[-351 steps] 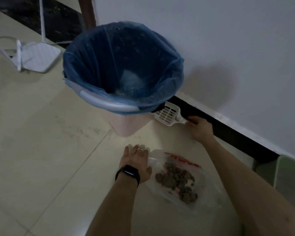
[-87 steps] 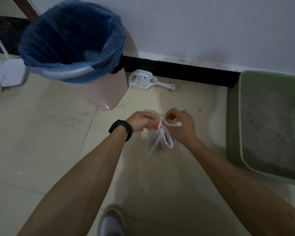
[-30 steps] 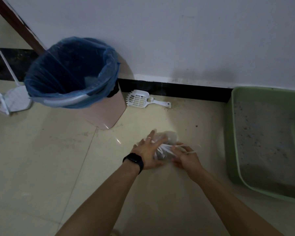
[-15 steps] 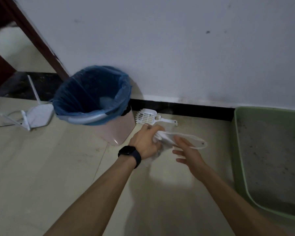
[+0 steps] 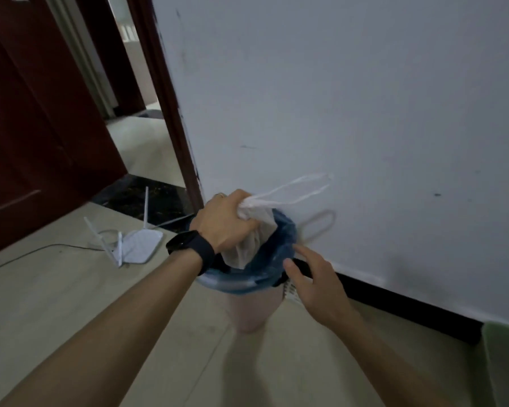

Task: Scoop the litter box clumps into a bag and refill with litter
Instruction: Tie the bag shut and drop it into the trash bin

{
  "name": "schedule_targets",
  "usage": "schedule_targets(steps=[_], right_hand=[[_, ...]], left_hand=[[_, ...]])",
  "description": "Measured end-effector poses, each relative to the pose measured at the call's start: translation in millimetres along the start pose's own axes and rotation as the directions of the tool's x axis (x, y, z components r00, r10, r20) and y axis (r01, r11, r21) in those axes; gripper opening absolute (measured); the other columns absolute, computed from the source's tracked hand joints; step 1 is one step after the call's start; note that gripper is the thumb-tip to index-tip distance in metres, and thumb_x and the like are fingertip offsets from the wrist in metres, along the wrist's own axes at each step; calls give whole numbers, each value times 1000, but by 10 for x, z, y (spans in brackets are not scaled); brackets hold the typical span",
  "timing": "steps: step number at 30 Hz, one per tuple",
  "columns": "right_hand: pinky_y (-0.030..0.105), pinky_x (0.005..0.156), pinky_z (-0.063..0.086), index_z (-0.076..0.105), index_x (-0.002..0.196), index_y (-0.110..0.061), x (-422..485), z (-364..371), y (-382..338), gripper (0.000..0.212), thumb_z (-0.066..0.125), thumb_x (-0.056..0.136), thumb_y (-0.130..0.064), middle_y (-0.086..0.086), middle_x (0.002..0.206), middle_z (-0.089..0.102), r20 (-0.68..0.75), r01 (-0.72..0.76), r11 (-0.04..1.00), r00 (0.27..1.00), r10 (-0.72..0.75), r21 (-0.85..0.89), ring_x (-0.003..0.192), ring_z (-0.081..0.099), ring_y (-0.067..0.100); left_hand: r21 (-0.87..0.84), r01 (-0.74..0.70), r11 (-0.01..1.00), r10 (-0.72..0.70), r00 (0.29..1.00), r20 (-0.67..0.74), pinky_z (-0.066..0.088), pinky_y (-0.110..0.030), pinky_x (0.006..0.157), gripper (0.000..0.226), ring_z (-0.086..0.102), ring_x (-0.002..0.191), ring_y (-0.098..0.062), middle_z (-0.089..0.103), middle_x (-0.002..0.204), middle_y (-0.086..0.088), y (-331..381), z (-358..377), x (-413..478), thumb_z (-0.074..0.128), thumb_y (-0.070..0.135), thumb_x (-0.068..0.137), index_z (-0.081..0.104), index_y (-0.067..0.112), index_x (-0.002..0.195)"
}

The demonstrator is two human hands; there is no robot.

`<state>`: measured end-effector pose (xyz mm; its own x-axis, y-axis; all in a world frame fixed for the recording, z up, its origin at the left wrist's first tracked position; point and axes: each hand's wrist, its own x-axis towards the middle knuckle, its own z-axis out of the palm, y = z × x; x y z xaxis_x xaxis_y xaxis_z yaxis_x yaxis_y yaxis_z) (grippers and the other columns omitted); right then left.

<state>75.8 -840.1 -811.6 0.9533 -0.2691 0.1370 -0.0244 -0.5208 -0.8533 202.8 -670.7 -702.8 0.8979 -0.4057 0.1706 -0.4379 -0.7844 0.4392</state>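
small white bag [image 5: 252, 236] of clumps, bunched at the neck in left hand [image 5: 224, 227], fingers curled tight round the gathered plastic. hanging over the mouth of the bin [image 5: 247, 309], lower end dipping just inside the blue liner [image 5: 284, 239]. long axis near vertical, slightly tilted, heavy end down, neck up, thin handle loops [image 5: 294, 189] trailing up and right toward the wall [image 5: 365, 98]. gripped high at the neck probably to keep it closed and let the weight hang clear of the rim for a clean drop. right hand [image 5: 312, 283] loose, fingers spread and relaxed, nothing in it, just beside the liner rim on the right, likely on standby to steady the bin; contact with the rim not clear. black watch [image 5: 190, 248] on left wrist. bit of white slotted scoop [image 5: 290, 289] peeking out behind right hand, low by the bin. green litter box [image 5: 506, 365] corner at far right edge, well apart; refill by best guess yet to come. white router [image 5: 138, 248] with antennas on floor to the left, dark red door [image 5: 27, 127] beyond.
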Motion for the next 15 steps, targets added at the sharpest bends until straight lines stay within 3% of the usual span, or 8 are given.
schedule_targets(steps=[2, 5, 8, 15], right_hand=[[36, 119, 23, 32, 150, -33, 204, 125, 50, 77, 25, 87, -77, -9, 160, 20, 74, 131, 958, 990, -116, -254, 148, 15, 11], [46, 121, 7, 11, 154, -39, 381, 273, 127, 76, 8, 87, -75, -15, 158, -16, 249, 207, 836, 965, -87, -509, 144, -20, 6], [48, 121, 4, 12, 153, -40, 427, 354, 161, 71, 6, 89, -70, -14, 160, -17, 282, 222, 777, 957, -60, -588, 143, -25, 7], [47, 122, 9, 16, 151, -43, 403, 467, 175, 81, -6, 81, -76, -20, 155, -24, 264, 181, 804, 964, -31, -566, 143, -29, 7]], left_hand=[[52, 80, 995, -81, 997, 19, 52, -40, 82, 44, 59, 94, -32, 49, 105, 0, -191, 34, 114, 57, 51, 79, 46, 48, 122], [92, 137, 986, -144, 986, 80, 50, -44, 89, 46, 57, 104, -37, 47, 122, -8, -450, 213, 194, 54, 42, 83, 42, 47, 128], [92, 191, 977, -201, 974, 104, 49, -45, 89, 45, 55, 107, -37, 45, 128, -10, -642, 407, 220, 53, 37, 88, 44, 42, 131], [105, 202, 974, -218, 960, 175, 46, -45, 89, 40, 54, 108, -39, 44, 130, -11, -847, 651, 379, 51, 42, 92, 45, 39, 131]])
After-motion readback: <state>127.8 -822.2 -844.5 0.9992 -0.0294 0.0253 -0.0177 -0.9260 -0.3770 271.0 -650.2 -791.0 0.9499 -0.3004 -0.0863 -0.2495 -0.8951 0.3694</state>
